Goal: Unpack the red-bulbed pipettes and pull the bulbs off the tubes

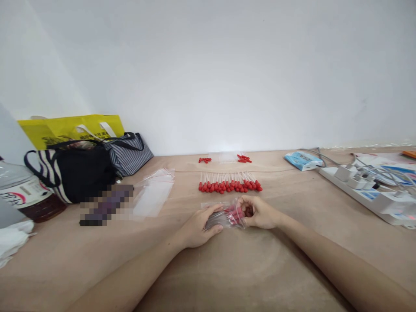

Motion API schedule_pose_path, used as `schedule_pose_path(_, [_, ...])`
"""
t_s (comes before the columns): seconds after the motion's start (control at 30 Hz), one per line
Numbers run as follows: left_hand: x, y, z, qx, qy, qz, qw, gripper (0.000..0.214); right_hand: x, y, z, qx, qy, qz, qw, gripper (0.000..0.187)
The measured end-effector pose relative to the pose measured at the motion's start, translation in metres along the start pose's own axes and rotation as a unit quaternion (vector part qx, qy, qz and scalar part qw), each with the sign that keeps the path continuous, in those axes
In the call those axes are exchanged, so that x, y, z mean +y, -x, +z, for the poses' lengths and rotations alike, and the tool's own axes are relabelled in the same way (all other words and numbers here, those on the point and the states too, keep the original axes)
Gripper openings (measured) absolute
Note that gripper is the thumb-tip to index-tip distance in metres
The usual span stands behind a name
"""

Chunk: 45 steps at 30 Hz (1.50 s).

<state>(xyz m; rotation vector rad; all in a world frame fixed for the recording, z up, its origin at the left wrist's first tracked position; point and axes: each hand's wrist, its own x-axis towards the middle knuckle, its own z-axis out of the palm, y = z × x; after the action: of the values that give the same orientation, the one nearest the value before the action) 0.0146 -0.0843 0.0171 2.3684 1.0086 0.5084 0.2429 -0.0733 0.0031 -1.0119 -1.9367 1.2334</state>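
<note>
A clear plastic zip bag lies low in the middle of the table, holding several thin see-through sticks or tubes with red ends. Round its left part curls my left hand, thumb and fingers on opposite sides. My right hand pinches the bag's right end, near the red ends inside; its fingertips are partly hidden. Just beyond the bag is a row of red-tipped clear sticks, red ends towards me. Farther back, red pieces lie on both sides of a clear bundle.
Flat clear bags lie to the left, beside a blurred dark object. Farther left are a black bag, a striped bag and a bottle. Rightward are a tissue pack and a power strip with cables.
</note>
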Motion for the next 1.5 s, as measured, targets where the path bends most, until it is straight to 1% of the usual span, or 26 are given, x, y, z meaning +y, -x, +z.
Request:
schedule_pose_path(0.07, [0.000, 0.000, -0.001, -0.008, -0.004, -0.006, 1.000, 0.050, 0.002, 0.000, -0.003, -0.011, -0.053, 0.023, 0.998, 0.027])
schedule_pose_path(0.23, [-0.001, 0.001, -0.002, -0.016, -0.007, -0.009, 1.000, 0.049, -0.001, 0.005, -0.016, -0.012, -0.126, 0.131, 0.983, 0.028])
schedule_pose_path(0.3, [-0.002, 0.001, -0.001, -0.013, -0.007, -0.010, 1.000, 0.049, -0.002, 0.007, -0.019, -0.005, -0.169, 0.144, 0.975, 0.028])
schedule_pose_path(0.4, [-0.002, 0.001, -0.001, -0.015, -0.006, -0.015, 1.000, 0.048, 0.000, 0.007, -0.016, 0.006, -0.215, 0.144, 0.966, 0.033])
schedule_pose_path(0.5, [-0.003, 0.001, -0.001, -0.018, -0.010, -0.016, 1.000, 0.048, 0.001, 0.004, -0.013, 0.014, -0.200, 0.147, 0.969, 0.037])
schedule_pose_path(0.57, [-0.003, 0.001, -0.001, -0.020, -0.016, -0.016, 1.000, 0.047, 0.000, 0.004, -0.017, 0.021, -0.181, 0.159, 0.970, 0.037])
schedule_pose_path(0.63, [-0.004, 0.002, -0.002, -0.023, -0.022, -0.014, 0.999, 0.047, -0.002, 0.008, -0.030, 0.028, -0.164, 0.168, 0.972, 0.035])
schedule_pose_path(0.7, [-0.004, 0.002, -0.004, -0.028, -0.025, -0.015, 0.999, 0.047, -0.003, 0.017, -0.050, 0.044, -0.153, 0.160, 0.974, 0.031])
schedule_pose_path(0.73, [-0.004, 0.002, -0.004, -0.033, -0.026, -0.018, 0.999, 0.047, -0.002, 0.022, -0.062, 0.060, -0.150, 0.155, 0.975, 0.030])
schedule_pose_path(0.8, [-0.004, 0.001, -0.006, -0.040, -0.028, -0.025, 0.999, 0.048, 0.002, 0.031, -0.085, 0.116, -0.168, 0.136, 0.969, 0.027])
schedule_pose_path(0.87, [-0.004, 0.001, -0.006, -0.043, -0.031, -0.027, 0.998, 0.048, 0.009, 0.037, -0.102, 0.202, -0.193, 0.108, 0.954, 0.027])
schedule_pose_path(0.93, [-0.004, 0.001, -0.006, -0.042, -0.032, -0.027, 0.998, 0.048, 0.019, 0.037, -0.112, 0.303, -0.206, 0.073, 0.928, 0.027])
schedule_pose_path(1.0, [-0.005, 0.001, -0.006, -0.041, -0.034, -0.027, 0.998, 0.048, 0.028, 0.032, -0.113, 0.391, -0.203, 0.045, 0.897, 0.028])
schedule_pose_path(1.07, [-0.006, 0.001, -0.005, -0.042, -0.036, -0.024, 0.998, 0.048, 0.037, 0.024, -0.108, 0.459, -0.182, 0.028, 0.869, 0.028])
schedule_pose_path(1.13, [-0.007, 0.002, -0.005, -0.043, -0.037, -0.023, 0.998, 0.048, 0.044, 0.015, -0.100, 0.512, -0.143, 0.028, 0.847, 0.027])
schedule_pose_path(1.2, [-0.007, 0.002, -0.005, -0.042, -0.037, -0.023, 0.998, 0.048, 0.051, 0.008, -0.092, 0.541, -0.100, 0.042, 0.834, 0.026])
schedule_pose_path(1.27, [-0.008, 0.002, -0.005, -0.040, -0.036, -0.022, 0.998, 0.047, 0.056, 0.002, -0.086, 0.541, -0.055, 0.057, 0.837, 0.025])
schedule_pose_path(1.4, [-0.008, 0.001, -0.005, -0.043, -0.039, -0.014, 0.998, 0.047, 0.063, -0.005, -0.081, 0.500, 0.012, 0.064, 0.864, 0.022])
schedule_pose_path(1.5, [-0.007, 0.001, -0.005, -0.049, -0.047, -0.018, 0.998, 0.047, 0.065, -0.005, -0.079, 0.473, 0.040, 0.066, 0.878, 0.019])
